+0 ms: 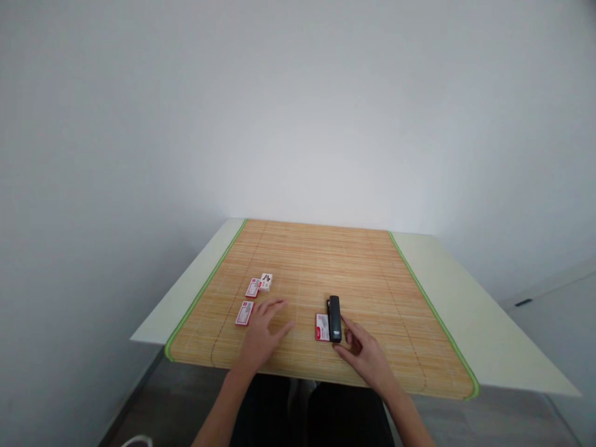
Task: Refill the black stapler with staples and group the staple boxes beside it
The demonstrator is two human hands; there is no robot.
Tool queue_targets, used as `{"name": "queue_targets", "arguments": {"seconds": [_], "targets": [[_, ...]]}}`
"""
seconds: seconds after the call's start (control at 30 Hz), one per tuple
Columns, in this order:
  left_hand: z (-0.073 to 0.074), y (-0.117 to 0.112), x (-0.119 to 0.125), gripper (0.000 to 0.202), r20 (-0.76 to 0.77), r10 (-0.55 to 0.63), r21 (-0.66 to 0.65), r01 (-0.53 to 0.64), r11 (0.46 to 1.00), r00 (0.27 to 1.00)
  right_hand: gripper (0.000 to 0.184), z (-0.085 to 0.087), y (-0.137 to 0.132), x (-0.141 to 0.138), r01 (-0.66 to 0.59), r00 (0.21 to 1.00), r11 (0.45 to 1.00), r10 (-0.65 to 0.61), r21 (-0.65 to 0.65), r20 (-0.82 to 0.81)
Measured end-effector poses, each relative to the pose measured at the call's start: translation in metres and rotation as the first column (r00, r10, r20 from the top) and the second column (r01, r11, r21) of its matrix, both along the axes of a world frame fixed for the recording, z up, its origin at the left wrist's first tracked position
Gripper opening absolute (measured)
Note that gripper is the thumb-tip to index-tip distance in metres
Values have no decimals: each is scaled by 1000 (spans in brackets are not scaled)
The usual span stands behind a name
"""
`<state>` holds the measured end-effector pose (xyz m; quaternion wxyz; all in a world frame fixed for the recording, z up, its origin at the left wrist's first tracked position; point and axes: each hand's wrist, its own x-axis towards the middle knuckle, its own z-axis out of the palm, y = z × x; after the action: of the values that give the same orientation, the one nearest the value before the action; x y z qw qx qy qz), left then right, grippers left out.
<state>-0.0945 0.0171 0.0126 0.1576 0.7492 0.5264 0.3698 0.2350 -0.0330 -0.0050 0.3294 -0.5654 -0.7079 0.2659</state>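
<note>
My left hand (261, 332) lies flat on the bamboo mat (321, 261), fingers spread, just right of a small red-and-white box (244, 312). Two more small boxes (259, 285) sit a little farther back on the left. A black stapler (334, 318) lies lengthwise near the mat's middle, with another red-and-white box (321, 327) touching its left side. My right hand (363, 351) rests just right of the stapler's near end, fingers loosely curled, thumb and fingertips close to it. Whether they touch it is unclear.
The mat has a green border and covers a pale table (488, 310) set against a white wall. The table's near edge runs just in front of my forearms. A white cabinet (559, 310) stands at the right.
</note>
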Motion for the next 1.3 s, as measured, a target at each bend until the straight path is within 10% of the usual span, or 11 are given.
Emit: {"name": "queue_targets", "arguments": {"seconds": [0.2,0.4,0.6,0.83,1.3], "targets": [[6,9,-100,60,-175,16,-15,-19,1000,984,69,-1,-1,0,2,1000,1000,-2,27,9],[6,15,-119,56,-157,-95,-153,71,986,983,66,4,-2,-1,-8,1000,1000,8,22,-9],[31,11,-55,45,0,-74,-110,74,991,997,66,2,-1,0,-18,1000,1000,18,26,15],[36,5,65,48,205,-376,-166,411,896,904,61,0,0,0,-39,999,999,38,27,19],[13,5,87,41,293,-392,-198,457,867,872,50,-5,0,-4,-28,992,996,17,88,128]]}}
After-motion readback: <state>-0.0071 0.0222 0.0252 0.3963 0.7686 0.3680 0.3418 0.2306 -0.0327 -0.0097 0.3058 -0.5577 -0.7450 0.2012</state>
